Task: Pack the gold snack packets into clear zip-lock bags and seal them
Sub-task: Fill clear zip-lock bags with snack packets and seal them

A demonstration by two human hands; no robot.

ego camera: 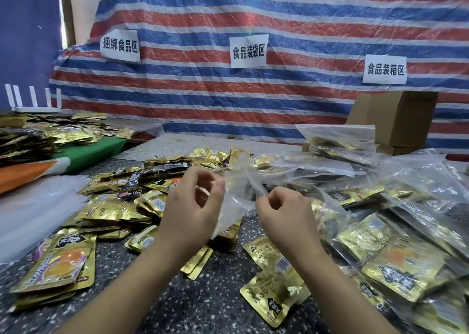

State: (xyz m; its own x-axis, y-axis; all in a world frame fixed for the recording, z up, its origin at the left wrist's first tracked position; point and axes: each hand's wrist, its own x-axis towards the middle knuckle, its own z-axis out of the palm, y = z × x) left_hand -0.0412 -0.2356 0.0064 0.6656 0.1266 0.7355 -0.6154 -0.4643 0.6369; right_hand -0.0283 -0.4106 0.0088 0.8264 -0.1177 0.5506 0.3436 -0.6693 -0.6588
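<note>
**Packing partly complete: an empty bag being opened**

Left hand point(196, 201) and right hand point(284, 212) each pinch an edge of an empty clear zip-lock bag point(237, 194), held above the table point(203, 295), apparently parting its mouth. Filled bags point(396, 252) lie heaped at right, so several rounds seem done. Loose gold snack packets point(121, 207) remain scattered at centre and left, with a further pile point(50, 133) behind; much appears left.
</note>
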